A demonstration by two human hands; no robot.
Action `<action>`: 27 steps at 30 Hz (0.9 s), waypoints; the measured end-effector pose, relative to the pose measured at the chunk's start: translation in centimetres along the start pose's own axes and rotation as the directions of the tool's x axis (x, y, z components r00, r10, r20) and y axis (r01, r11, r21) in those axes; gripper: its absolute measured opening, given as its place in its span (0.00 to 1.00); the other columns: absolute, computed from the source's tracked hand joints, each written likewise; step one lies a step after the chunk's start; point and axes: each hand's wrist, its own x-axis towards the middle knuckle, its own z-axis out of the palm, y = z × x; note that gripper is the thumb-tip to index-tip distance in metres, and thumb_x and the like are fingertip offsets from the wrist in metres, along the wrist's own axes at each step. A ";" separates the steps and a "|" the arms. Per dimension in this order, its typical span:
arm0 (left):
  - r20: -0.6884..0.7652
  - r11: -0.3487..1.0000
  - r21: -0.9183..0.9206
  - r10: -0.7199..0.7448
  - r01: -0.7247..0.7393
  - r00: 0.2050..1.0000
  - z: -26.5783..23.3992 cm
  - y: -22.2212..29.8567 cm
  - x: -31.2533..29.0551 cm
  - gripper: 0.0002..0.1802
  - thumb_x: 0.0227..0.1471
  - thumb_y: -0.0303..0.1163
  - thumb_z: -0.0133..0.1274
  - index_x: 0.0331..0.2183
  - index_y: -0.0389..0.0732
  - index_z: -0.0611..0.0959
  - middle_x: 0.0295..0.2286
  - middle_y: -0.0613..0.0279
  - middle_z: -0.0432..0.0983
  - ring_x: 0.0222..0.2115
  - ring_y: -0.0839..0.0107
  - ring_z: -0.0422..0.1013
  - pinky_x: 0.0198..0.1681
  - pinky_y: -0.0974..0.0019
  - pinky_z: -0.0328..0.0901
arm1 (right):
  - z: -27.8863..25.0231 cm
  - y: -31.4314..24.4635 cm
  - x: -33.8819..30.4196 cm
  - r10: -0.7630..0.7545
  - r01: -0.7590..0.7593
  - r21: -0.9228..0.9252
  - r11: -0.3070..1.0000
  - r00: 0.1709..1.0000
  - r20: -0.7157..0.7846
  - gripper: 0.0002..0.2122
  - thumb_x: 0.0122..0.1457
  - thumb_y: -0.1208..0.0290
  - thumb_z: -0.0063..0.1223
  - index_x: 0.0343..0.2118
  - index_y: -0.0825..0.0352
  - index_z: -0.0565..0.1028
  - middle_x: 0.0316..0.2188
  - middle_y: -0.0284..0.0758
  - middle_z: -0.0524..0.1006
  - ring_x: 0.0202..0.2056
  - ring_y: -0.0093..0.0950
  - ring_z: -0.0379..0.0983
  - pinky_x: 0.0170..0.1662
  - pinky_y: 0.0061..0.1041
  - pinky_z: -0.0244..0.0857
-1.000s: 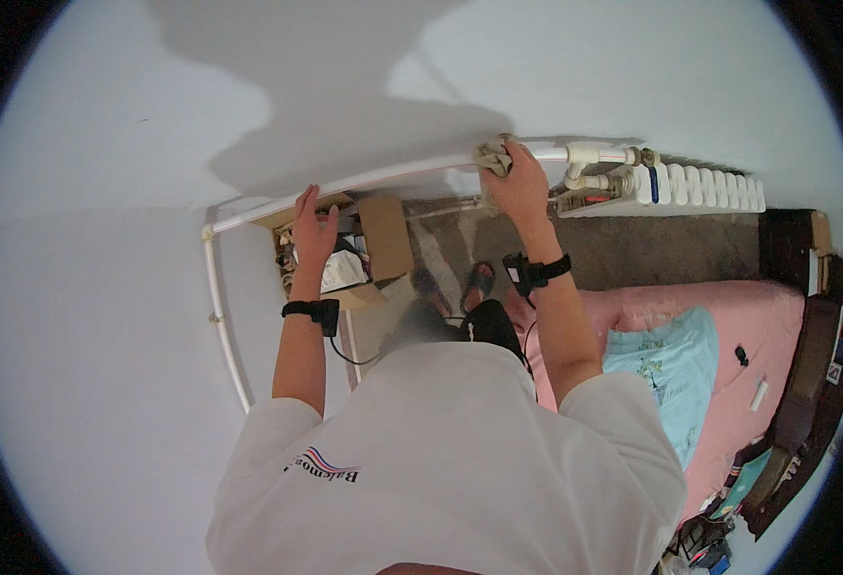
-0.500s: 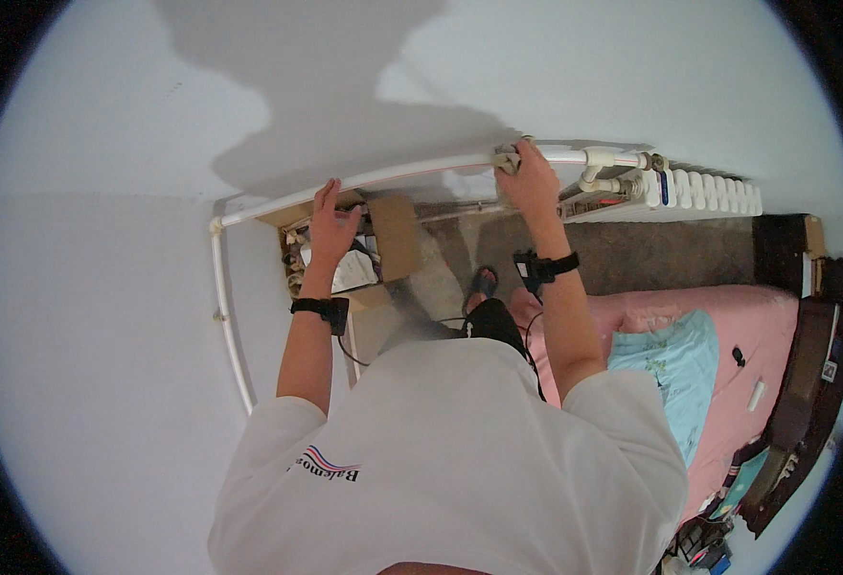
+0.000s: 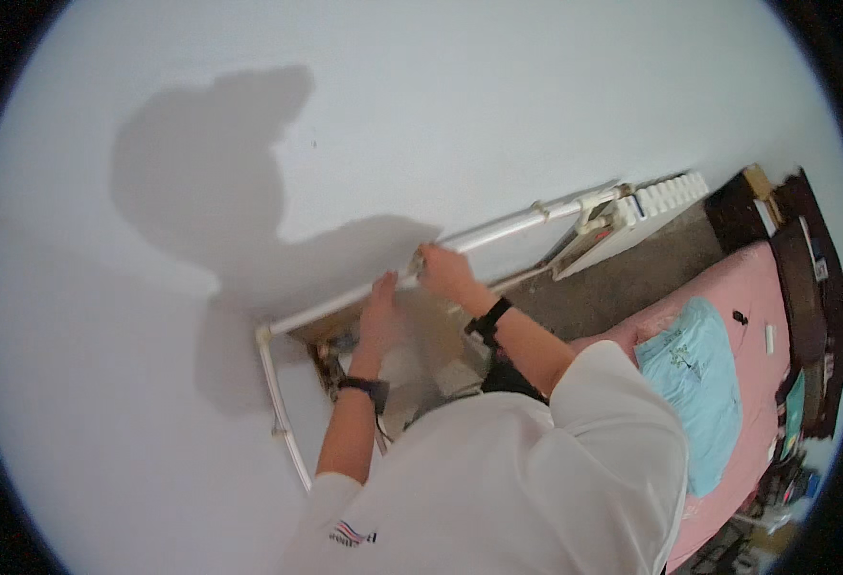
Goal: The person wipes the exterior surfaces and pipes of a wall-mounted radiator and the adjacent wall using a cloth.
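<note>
A long white pipe (image 3: 510,228) runs along the wall at a slant, lower at the left. My right hand (image 3: 448,274) is closed around a small greyish cloth (image 3: 417,261) and presses it against the pipe. Close by on its left, my left hand (image 3: 378,311) is at the pipe with its fingers stretched up toward it. That hand is blurred, and nothing shows in it. Both wrists carry black bands.
A white radiator (image 3: 647,222) joins the pipe's right end. From the left corner another pipe (image 3: 284,412) goes down. Partly behind my left arm stands an open cardboard box (image 3: 321,331). On the right is a pink-covered bed (image 3: 718,278) with a light blue cloth (image 3: 694,393).
My right hand has slid left along the pipe with the cloth, closer to my left hand. The view has turned, so the pipe now slants more and more wall shows above.
</note>
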 end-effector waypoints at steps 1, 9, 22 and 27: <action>0.079 0.997 -0.047 -0.058 0.062 0.995 -0.7 0.8 0.0 0.39 0.52 0.35 0.58 0.63 0.41 0.64 0.61 0.44 0.59 0.54 0.45 0.67 0.57 0.48 0.65 | 0.8 -0.4 0.0 -0.032 0.033 -0.030 0.999 0.999 0.015 0.19 0.54 0.65 0.56 0.47 0.68 0.73 0.41 0.45 0.78 0.42 0.46 0.76 0.45 0.43 0.71; 0.112 0.994 -0.094 -0.047 0.057 0.993 -1.8 0.7 -0.5 0.37 0.55 0.35 0.56 0.63 0.40 0.63 0.63 0.43 0.55 0.62 0.42 0.56 0.60 0.45 0.61 | 1.8 -1.8 0.8 -0.152 0.152 -0.092 0.984 0.988 0.011 0.12 0.59 0.65 0.52 0.41 0.67 0.77 0.38 0.44 0.79 0.37 0.46 0.77 0.41 0.44 0.71; -0.015 0.981 -0.152 -0.126 0.122 0.992 0.5 0.4 -1.6 0.39 0.53 0.38 0.59 0.64 0.43 0.64 0.62 0.56 0.58 0.50 0.52 0.71 0.50 0.55 0.70 | 4.8 1.7 -2.5 -0.285 0.283 0.136 0.949 0.959 -0.004 0.23 0.56 0.66 0.57 0.54 0.67 0.70 0.50 0.45 0.74 0.51 0.45 0.71 0.55 0.40 0.66; -0.019 0.980 -0.158 -0.129 0.124 0.992 -0.2 1.2 -1.1 0.38 0.53 0.34 0.60 0.63 0.43 0.64 0.63 0.49 0.55 0.61 0.49 0.59 0.62 0.53 0.60 | 4.3 3.1 -2.2 -0.145 0.159 0.210 0.965 0.986 -0.082 0.22 0.50 0.74 0.58 0.50 0.68 0.71 0.47 0.48 0.72 0.49 0.48 0.71 0.51 0.43 0.68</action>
